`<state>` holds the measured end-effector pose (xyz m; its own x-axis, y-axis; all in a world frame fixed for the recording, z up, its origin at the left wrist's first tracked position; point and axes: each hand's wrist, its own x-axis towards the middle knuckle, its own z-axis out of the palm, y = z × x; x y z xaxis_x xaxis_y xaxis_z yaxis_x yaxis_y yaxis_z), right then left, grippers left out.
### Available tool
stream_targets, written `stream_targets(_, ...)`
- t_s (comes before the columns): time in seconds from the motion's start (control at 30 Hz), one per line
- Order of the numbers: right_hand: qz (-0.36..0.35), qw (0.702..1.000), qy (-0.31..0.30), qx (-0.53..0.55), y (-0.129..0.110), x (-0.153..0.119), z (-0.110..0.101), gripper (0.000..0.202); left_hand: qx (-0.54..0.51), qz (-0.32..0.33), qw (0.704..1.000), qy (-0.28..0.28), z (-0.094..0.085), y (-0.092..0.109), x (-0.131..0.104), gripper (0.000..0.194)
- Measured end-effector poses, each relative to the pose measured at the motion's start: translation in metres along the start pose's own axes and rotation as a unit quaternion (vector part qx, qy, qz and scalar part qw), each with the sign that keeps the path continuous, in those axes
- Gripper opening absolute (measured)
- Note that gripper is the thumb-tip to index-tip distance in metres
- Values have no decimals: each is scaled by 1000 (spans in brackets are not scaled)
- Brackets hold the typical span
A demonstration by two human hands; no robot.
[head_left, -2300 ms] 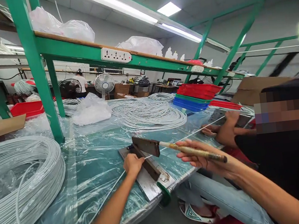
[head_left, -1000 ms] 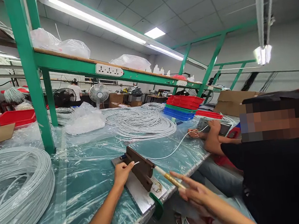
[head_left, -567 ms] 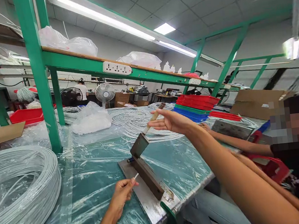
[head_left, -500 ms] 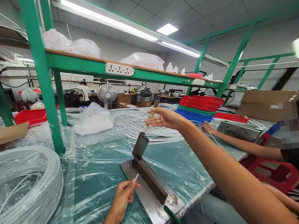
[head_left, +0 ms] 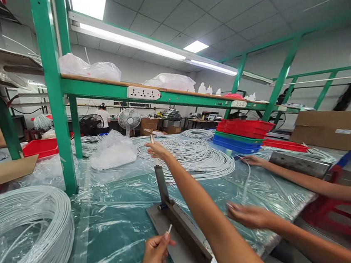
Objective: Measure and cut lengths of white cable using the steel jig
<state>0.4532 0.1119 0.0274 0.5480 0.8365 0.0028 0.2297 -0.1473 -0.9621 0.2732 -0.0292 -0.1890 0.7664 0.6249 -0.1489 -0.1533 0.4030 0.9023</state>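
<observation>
My left hand (head_left: 155, 255) is closed in a pinch on a thin white cable (head_left: 170, 228), whose short end sticks up beyond the fingertips. It is just left of a bench cutter with a long dark metal bar (head_left: 186, 235) on a flat metal base plate (head_left: 164, 233). The cutter's hinged lever (head_left: 161, 183) stands nearly upright at the far end. My right hand (head_left: 157, 151) is on the lever's pale handle (head_left: 152, 139), thumb and fingers about it. My right forearm passes over part of the base.
A large coil of white cable (head_left: 33, 238) lies at left; more coils (head_left: 197, 158) spread behind the cutter. Stacked red and blue trays (head_left: 239, 141) stand at back right. A co-worker's hands (head_left: 253, 217) are close on the right. A green shelf post (head_left: 58, 118) rises at left.
The lever has swung from leaning right to nearly upright, my right hand moving left with it. The left hand still pinches the cable. A co-worker's second hand has come over the table.
</observation>
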Motion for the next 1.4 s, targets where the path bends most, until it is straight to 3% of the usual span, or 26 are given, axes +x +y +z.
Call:
stream_targets(0.13,-95,995,43,-7,8,-19,12,39,-17,-11,999,27,2,8,1,72)
stream_targets(0.2,-129,991,23,-14,10,-44,8,37,-37,-2,998,47,1,14,-1,73)
stream_targets(0.27,-140,989,-46,-32,15,-82,-4,28,-67,30,995,66,-3,21,-4,70)
stream_targets(0.33,-126,978,-154,-66,24,-129,-20,24,-107,69,989,80,-6,29,-9,64)
stream_targets(0.43,-66,933,-327,-137,52,-204,-38,24,-174,120,972,106,-3,50,-23,58)
stream_targets(0.53,-9,889,-417,-189,91,-260,-31,44,-242,147,952,113,16,77,-40,55)
stream_targets(0.63,3,898,-437,-40,121,-288,-5,46,-286,173,940,74,44,101,-56,53)
stream_targets(0.7,6,909,-406,90,129,-297,10,49,-263,186,945,56,59,111,-65,52)
stream_targets(0.77,2,925,-344,163,125,-301,13,50,-156,202,966,41,65,117,-72,50)
stream_targets(0.83,-12,945,-265,191,116,-300,1,46,1,215,976,19,61,122,-82,55)
stream_targets(0.9,-31,964,-177,198,107,-293,-23,43,153,212,965,-24,49,128,-94,58)
stream_targets(1.03,-42,980,1,196,107,-266,-94,46,397,170,898,-86,12,138,-121,36)
stream_targets(1.17,-26,977,80,195,126,-246,-155,45,612,89,782,-77,-23,144,-136,15)
stream_targets(1.27,-9,975,111,190,141,-238,-182,38,691,55,720,-39,-38,150,-138,28)
stream_targets(1.4,21,975,131,181,155,-228,-201,29,724,47,688,-1,-43,162,-140,38)
